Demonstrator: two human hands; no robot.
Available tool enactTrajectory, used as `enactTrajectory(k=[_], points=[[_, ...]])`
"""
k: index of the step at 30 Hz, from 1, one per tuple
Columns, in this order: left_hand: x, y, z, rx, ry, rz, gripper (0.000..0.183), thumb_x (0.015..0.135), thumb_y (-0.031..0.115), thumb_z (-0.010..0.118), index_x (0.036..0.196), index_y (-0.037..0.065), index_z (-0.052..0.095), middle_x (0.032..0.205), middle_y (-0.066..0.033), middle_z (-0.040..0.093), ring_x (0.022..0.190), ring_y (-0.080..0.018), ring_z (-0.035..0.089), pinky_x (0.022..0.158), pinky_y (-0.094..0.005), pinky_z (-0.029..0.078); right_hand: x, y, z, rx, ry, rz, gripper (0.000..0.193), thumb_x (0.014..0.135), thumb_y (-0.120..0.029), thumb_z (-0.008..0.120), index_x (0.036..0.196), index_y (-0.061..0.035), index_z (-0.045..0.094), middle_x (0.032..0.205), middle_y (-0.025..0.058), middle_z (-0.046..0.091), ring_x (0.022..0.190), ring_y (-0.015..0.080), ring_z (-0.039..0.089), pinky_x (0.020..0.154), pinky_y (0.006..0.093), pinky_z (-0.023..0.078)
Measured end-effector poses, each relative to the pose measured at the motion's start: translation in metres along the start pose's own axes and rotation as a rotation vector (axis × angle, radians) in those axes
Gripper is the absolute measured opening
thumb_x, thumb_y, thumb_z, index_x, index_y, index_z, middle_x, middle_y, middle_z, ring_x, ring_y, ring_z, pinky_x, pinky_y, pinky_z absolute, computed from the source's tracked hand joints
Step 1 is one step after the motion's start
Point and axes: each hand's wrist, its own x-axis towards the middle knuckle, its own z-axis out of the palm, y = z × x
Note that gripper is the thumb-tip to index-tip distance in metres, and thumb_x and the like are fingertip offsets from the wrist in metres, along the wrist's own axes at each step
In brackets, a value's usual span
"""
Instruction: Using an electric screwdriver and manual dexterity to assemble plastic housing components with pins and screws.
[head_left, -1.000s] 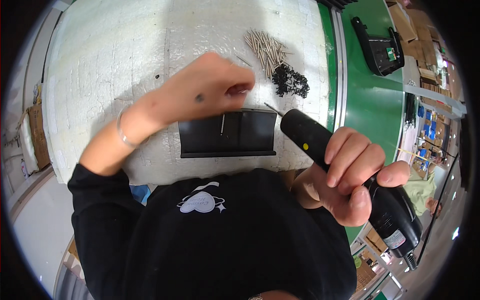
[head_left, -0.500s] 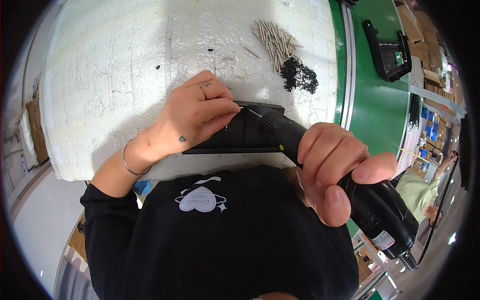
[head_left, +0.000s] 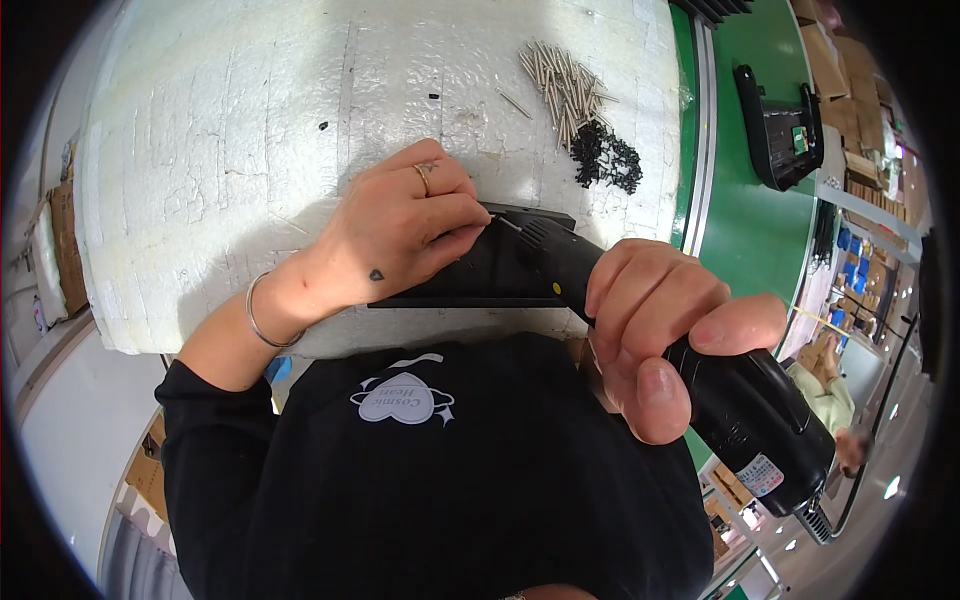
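My right hand (head_left: 655,320) is wrapped round a black corded electric screwdriver (head_left: 770,425). The tool lies tilted, its bit aimed up and left over a flat black part (head_left: 475,285) with a raised rim. At the bit's tip, my left hand (head_left: 410,215) has its thumb and fingers pinched together. Whatever sits between those fingertips is too small and covered to make out. Much of the black part is hidden beneath my left hand and the screwdriver's nose.
A white foam-like mat (head_left: 240,150) covers the work surface. Beyond the tool lie a heap of silvery metal pins (head_left: 560,85) and a pile of small black screws (head_left: 607,162). A black plastic housing (head_left: 780,150) rests on the green table (head_left: 745,215) at right. Another person (head_left: 830,385) is in the background.
The view has shifted slightly. My left fingertips have come closer to the screwdriver bit and are now almost against it. My right hand still grips the screwdriver.
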Motion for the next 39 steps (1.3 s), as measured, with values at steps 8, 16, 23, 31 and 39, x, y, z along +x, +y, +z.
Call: enactTrajectory(k=[8,16,23,31,39], points=[[-0.003,-0.001,0.003,0.002,0.006,0.018,0.019,0.065,0.000,0.077,0.081,0.004,0.067,0.080,-0.0050,0.062,0.076,-0.0242,0.059,0.063,-0.0334,0.050,0.032,-0.003,-0.001,-0.007,-0.266,0.076,0.032,0.079,0.000,0.062,0.100,-0.0105,0.039,0.065,0.0024,0.054,0.049,0.0147,0.051,0.050,0.0308,0.043],[-0.003,0.000,0.004,-0.001,-0.005,0.029,0.019,0.064,0.003,0.078,0.079,0.005,0.066,0.080,-0.0053,0.062,0.075,-0.0256,0.059,0.063,-0.0340,0.050,0.040,-0.003,0.009,-0.052,-0.322,0.150,0.036,0.076,0.006,0.063,0.099,-0.0092,0.040,0.065,0.0054,0.054,0.050,0.0180,0.052,0.050,0.0332,0.044],[-0.007,0.007,0.000,0.112,-0.124,0.028,0.020,0.070,0.014,0.078,0.082,0.006,0.064,0.086,-0.0044,0.059,0.086,-0.0248,0.058,0.071,-0.0339,0.051,0.028,0.006,0.013,0.005,-0.184,0.116,0.037,0.076,0.005,0.063,0.103,-0.0088,0.042,0.065,0.0046,0.054,0.051,0.0159,0.050,0.050,0.0329,0.042],[-0.002,0.034,-0.016,0.341,-0.316,-0.021,0.063,0.061,0.025,0.086,0.114,0.006,0.058,0.108,-0.0140,0.060,0.099,-0.0354,0.058,0.088,-0.0417,0.048,0.033,-0.040,-0.013,0.215,-0.112,-0.096,0.036,0.082,-0.011,0.073,0.106,-0.0117,0.048,0.061,-0.0019,0.060,0.052,0.0060,0.057,0.049,0.0183,0.045],[0.014,-0.043,-0.106,-1.331,0.149,-0.805,0.056,0.091,0.021,0.060,0.138,-0.005,0.043,0.119,-0.0195,0.064,0.105,-0.0225,0.066,0.091,-0.0325,0.056,0.040,-0.066,0.010,0.631,-0.262,-0.020,0.019,0.094,-0.022,0.061,0.083,-0.0075,0.056,0.098,0.0329,0.068,0.039,0.0099,0.051,0.036,0.0211,0.044]])
